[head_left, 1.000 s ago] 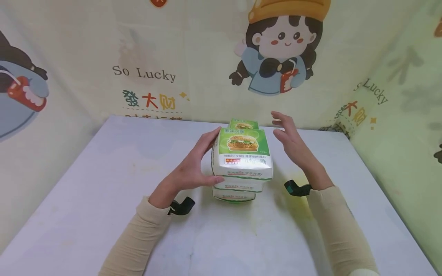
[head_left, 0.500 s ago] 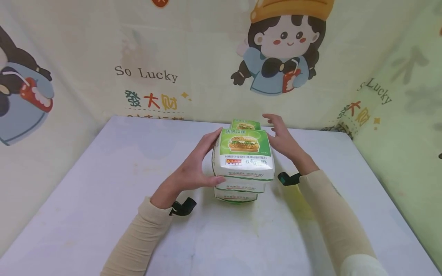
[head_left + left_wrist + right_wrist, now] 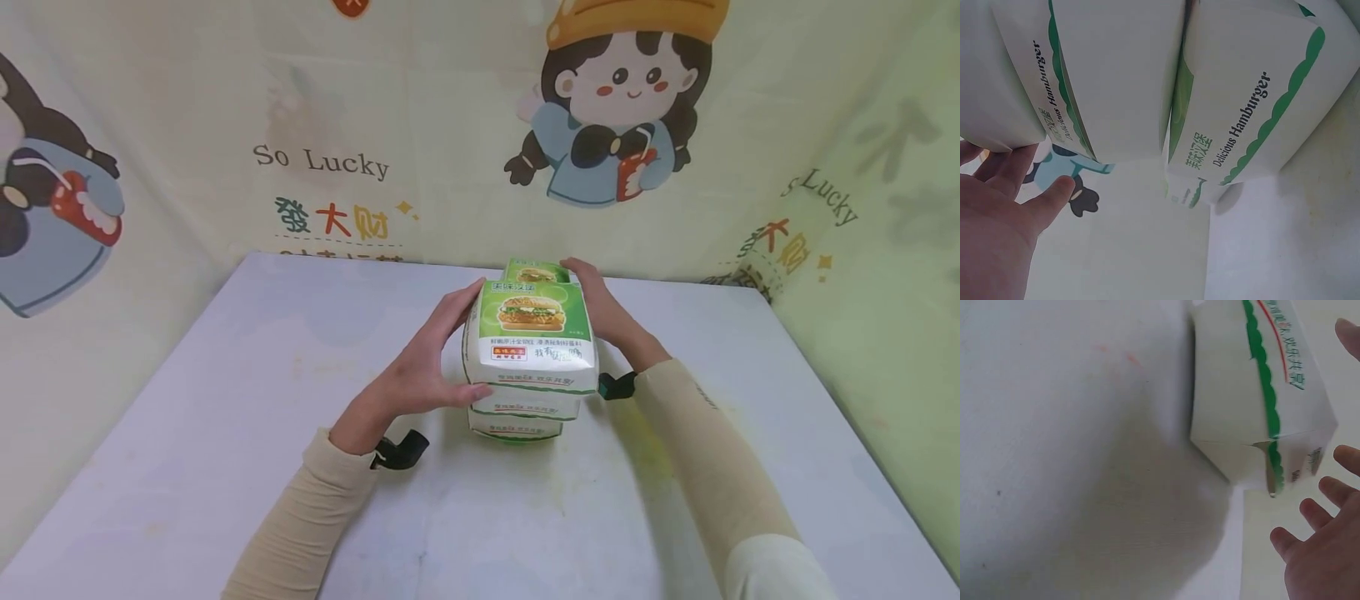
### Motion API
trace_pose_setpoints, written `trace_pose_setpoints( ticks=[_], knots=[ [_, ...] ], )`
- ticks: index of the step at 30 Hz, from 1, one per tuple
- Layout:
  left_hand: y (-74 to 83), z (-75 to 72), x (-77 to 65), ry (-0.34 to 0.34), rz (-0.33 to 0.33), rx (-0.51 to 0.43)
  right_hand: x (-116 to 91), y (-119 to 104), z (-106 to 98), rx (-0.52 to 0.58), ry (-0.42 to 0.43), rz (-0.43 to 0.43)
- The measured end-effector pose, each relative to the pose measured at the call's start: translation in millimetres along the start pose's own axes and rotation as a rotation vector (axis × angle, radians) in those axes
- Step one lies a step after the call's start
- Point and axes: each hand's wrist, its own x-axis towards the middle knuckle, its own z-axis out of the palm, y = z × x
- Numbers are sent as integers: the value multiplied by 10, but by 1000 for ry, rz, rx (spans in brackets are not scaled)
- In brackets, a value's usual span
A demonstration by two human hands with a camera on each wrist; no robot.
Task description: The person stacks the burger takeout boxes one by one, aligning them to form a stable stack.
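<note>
White-and-green hamburger boxes stand stacked on the table, with the largest-looking top box over a middle box and a bottom box. My left hand grips the top box at its left side, thumb across the lower front edge and fingers toward the far corner. Behind the stack, a further hamburger box shows mostly its green lid. My right hand is at that rear box's right side, partly hidden by the stack. In the right wrist view, its fingers spread beside a white box.
The white table stretches around the stack and ends at a cream printed cloth behind. More cloth hangs at both sides. A black wrist camera sits on the left wrist, another on the right.
My right hand has moved left and down, from apart at the right to beside the rear box. My left hand keeps its hold on the top box, and the stack stays put.
</note>
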Motion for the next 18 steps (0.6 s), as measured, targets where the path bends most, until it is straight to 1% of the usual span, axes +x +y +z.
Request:
trace_pose_setpoints(
  ticks=[3,6,11,14,18],
  knots=[
    [-8,-2,-1,4,2,3,6,24,20,-51,-14,-17],
    [-10,-4,-3,7,0,1,12,34,36,-103,-16,-7],
    [-13,-2,-10,7,-8,2,24,66,46,-133,-4,16],
    [-7,0,-10,6,-13,5,19,78,42,-111,-17,20],
    [3,2,-3,4,-12,6,8,79,47,-12,-26,20]
  ],
)
